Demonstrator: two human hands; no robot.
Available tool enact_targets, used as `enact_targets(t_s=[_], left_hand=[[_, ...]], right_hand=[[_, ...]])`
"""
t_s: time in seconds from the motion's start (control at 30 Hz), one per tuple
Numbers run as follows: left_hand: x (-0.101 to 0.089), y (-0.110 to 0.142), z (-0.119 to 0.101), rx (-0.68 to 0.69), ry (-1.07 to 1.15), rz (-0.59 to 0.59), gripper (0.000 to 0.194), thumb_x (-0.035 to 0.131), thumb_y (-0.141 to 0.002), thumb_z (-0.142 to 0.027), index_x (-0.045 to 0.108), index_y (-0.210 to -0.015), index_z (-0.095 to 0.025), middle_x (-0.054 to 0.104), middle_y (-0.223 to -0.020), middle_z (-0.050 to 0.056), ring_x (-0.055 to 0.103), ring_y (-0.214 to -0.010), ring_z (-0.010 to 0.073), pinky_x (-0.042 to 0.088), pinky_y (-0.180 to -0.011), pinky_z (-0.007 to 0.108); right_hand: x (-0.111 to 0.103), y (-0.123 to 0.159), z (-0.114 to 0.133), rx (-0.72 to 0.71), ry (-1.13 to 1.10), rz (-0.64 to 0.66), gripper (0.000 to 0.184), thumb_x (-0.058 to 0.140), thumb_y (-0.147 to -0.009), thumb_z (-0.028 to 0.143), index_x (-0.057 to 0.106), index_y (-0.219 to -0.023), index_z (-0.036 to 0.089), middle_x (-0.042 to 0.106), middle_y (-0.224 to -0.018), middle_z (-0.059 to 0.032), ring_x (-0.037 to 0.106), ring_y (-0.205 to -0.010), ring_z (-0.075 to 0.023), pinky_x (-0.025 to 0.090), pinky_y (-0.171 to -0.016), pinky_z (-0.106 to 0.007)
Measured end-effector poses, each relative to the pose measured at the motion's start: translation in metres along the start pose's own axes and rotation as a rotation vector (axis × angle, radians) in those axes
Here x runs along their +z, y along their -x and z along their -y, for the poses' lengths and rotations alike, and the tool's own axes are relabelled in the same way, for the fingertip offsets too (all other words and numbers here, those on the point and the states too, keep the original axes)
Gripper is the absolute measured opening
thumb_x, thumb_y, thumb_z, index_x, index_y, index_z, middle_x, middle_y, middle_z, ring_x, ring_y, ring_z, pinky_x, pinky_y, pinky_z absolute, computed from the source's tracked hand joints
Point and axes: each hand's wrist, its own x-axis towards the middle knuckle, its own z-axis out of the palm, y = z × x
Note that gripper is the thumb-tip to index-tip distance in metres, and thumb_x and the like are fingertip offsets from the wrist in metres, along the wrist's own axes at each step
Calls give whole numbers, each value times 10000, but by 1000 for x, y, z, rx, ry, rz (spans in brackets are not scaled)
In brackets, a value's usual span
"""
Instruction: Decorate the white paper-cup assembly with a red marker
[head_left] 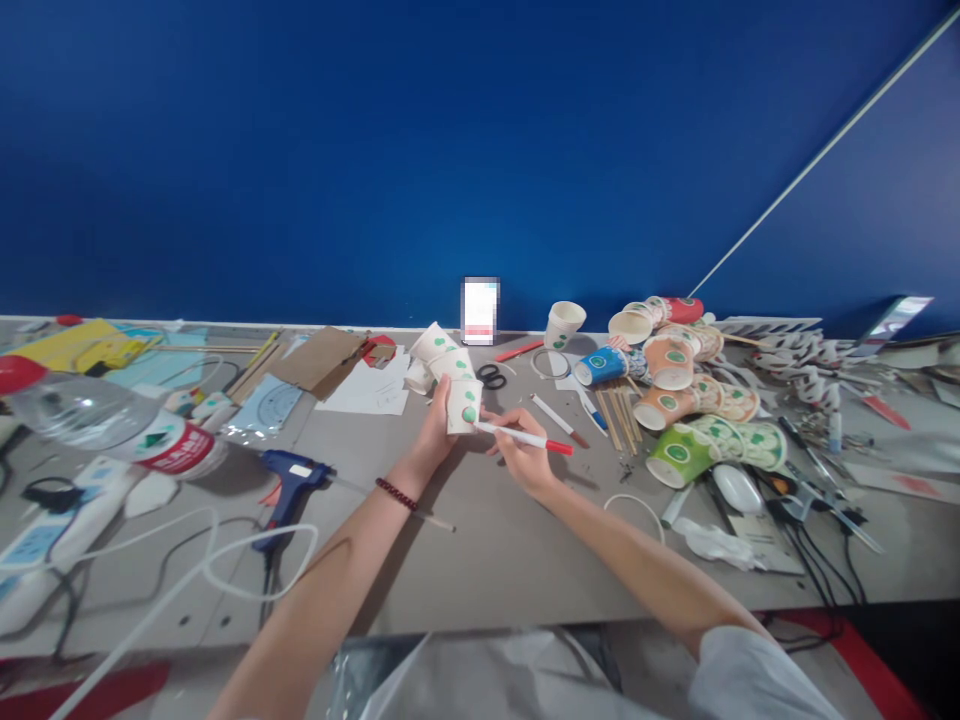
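My left hand (433, 432) is closed around a white paper cup (466, 395) with green spots, holding it above the middle of the table. More white paper cups (433, 343) with similar spots sit right behind it; whether they are joined to it I cannot tell. In my right hand (523, 462) is a white marker (517, 433) with a red end, pinched between the fingers. Its tip points left and is at or very near the lower side of the cup. Black-handled scissors (492, 377) lie just beyond the hands.
Left are a blue glue gun (291, 490), a large plastic bottle (112, 415), a power strip (67, 530) and brown cardboard (319, 358). At right lie several coloured paper cups (682, 455), wooden sticks (619, 420) and cables. A phone (480, 310) stands against the blue wall.
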Motion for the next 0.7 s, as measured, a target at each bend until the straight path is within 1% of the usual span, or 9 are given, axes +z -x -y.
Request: enact_targets(t_s=[0.23,0.37,0.43,0.53,0.6,0.63,0.7], left_hand=[[2,2,-2,-13,-6,-20,607,496,-953,-669,710,-956,-101,708,-700,89,667,-564,188,531,-520,287],[2,1,-2,-23,-10,-13,609,507,-935,-694,706,-959,-118,708,-693,81,666,-557,188,525,-494,283],[2,1,-3,-27,-7,-16,611,518,-924,-705,704,-969,-125,708,-691,77,666,-559,186,534,-503,284],[4,3,-4,-29,-7,-15,605,483,-952,-683,699,-969,-118,704,-690,80,663,-557,187,537,-507,286],[5,4,-5,-30,-11,-19,599,462,-970,-667,697,-963,-117,701,-689,83,659,-550,188,530,-502,287],[5,5,-5,-29,-13,-20,593,456,-975,-663,697,-957,-121,701,-690,83,658,-550,187,529,-506,285],[6,5,-6,-25,-20,-9,582,440,-988,-652,697,-933,-133,703,-691,83,661,-561,184,534,-532,277]], right_hand=[[-3,0,-3,6,-18,19,433,678,-831,673,567,-795,256,752,-770,-73,797,-973,-332,643,-464,-308],[-3,0,-4,17,-41,16,450,684,-822,687,569,-794,253,763,-786,-74,806,-912,-319,641,-455,-305],[-2,0,-5,26,-52,8,461,688,-814,700,569,-788,255,756,-766,-67,806,-932,-325,636,-447,-300],[-1,0,-4,31,-69,-15,477,699,-796,715,570,-773,257,741,-739,-60,796,-988,-338,620,-426,-285],[-2,0,-4,34,-70,-19,485,702,-787,724,573,-772,257,753,-762,-62,805,-903,-312,615,-420,-284],[-2,-1,-5,36,-65,-20,489,702,-785,728,576,-779,255,768,-795,-64,803,-809,-282,615,-420,-287],[-3,-1,-5,36,-49,-38,500,694,-789,738,583,-802,251,793,-860,-64,751,-603,-205,616,-426,-296]])
